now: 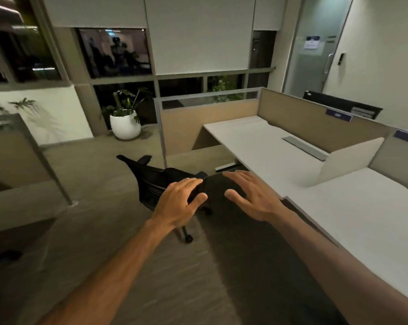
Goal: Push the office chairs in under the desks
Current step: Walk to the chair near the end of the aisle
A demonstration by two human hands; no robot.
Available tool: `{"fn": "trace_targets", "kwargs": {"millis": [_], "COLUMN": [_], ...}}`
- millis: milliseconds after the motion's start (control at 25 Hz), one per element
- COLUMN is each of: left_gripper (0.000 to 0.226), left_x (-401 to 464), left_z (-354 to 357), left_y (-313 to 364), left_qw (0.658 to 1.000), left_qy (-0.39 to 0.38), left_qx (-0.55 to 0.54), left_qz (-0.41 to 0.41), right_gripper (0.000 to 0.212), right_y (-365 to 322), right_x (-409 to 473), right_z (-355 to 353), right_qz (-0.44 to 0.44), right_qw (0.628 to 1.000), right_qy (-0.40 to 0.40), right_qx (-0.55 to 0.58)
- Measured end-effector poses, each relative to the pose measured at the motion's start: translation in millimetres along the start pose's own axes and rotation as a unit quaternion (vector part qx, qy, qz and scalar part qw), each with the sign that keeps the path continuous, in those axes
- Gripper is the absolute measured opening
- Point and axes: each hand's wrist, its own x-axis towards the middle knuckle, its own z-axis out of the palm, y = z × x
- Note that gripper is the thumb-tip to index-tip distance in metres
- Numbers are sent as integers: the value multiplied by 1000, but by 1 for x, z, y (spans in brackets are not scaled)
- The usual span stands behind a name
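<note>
1. Black mesh and plastic make up the office chair (151, 181), which sits just left of the frame's centre, on the carpet (151, 266) out in the aisle, clear of the desk.
2. My left hand (178, 202) reaches forward from the lower left, palm down, fingers spread loosely and thumb out to the right. It holds nothing; its fingertips overlap the chair in the picture, but I cannot tell if they touch it.
3. My right hand (249, 195) comes in from the lower right, also palm down, fingers fanned wide and pointing up-left, thumb angled toward my left hand. It is empty too, over a dark rounded shape I take for the chair's seat; contact I cannot judge.
4. Both forearms are bare and run diagonally up toward the middle of the frame, hands level and close beside each other.
5. Seen from above, the chair's backrest leans toward the upper left, its top edge pointing at the white plant pot (125, 125). Its long axis runs from upper left to lower right, and one caster (188, 238) shows below my left wrist.
6. White desk (280, 156) tops fill the right side, backed by tan partition panels (315, 116); the nearest desk edge lies just right of my right hand.
</note>
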Motion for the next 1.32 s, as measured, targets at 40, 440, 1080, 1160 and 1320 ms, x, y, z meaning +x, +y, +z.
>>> {"fn": "trace_targets", "kwargs": {"millis": [40, 440, 1080, 1160, 1320], "left_gripper": [90, 80, 90, 92, 91], "left_x": [-2, -45, 52, 70, 115], "left_z": [-11, -122, -213, -215, -215], "left_y": [-17, -179, -469, -495, -544], "left_qw": [1000, 990, 957, 955, 958], "left_qy": [5, 56, 77, 78, 61], "left_qx": [1, 62, 150, 143, 140], "left_qz": [-7, -115, -235, -247, -242], "right_gripper": [83, 86, 91, 90, 87], "right_y": [-13, -130, -188, -188, -173], "right_x": [19, 203, 533, 564, 623], "right_z": [10, 140, 319, 331, 356], "right_qz": [-9, -161, -276, -273, -271], "right_qw": [1000, 986, 956, 956, 957], "right_qy": [1, -40, -75, -75, -62], "right_qx": [5, 22, 69, 80, 80]}}
